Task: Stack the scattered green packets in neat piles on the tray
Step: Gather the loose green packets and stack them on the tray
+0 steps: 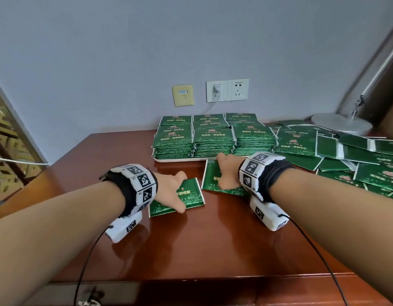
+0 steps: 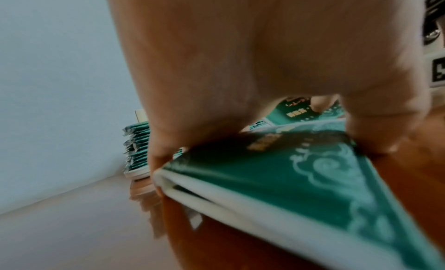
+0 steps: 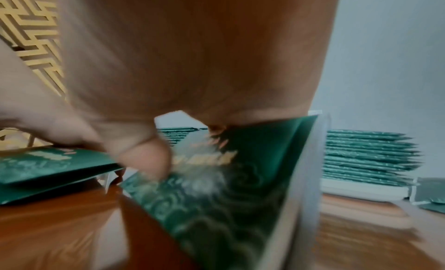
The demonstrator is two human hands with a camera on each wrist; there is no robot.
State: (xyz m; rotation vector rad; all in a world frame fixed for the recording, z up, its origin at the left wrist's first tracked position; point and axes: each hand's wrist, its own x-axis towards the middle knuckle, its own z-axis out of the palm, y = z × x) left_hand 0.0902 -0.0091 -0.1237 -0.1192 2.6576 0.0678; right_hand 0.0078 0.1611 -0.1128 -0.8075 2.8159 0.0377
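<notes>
On the white tray (image 1: 180,160) at the back of the red-brown table stand several neat piles of green packets (image 1: 213,138). In front of it my left hand (image 1: 179,192) grips a thin bundle of green packets (image 1: 191,196) by its edges, thumb on the near side, fingers on the far side. The left wrist view shows that bundle (image 2: 313,188) raised slightly off the wood. My right hand (image 1: 223,172) holds another green packet bundle (image 1: 211,177) just before the tray. In the right wrist view the thumb (image 3: 149,160) presses on it (image 3: 228,198) and its right edge tilts up.
Several loose green packets (image 1: 345,151) lie scattered over the right side of the table. A grey lamp base (image 1: 341,123) stands at the back right corner. Wall sockets (image 1: 227,90) with a plugged cable are behind the tray. A carved screen (image 1: 5,140) stands at the left.
</notes>
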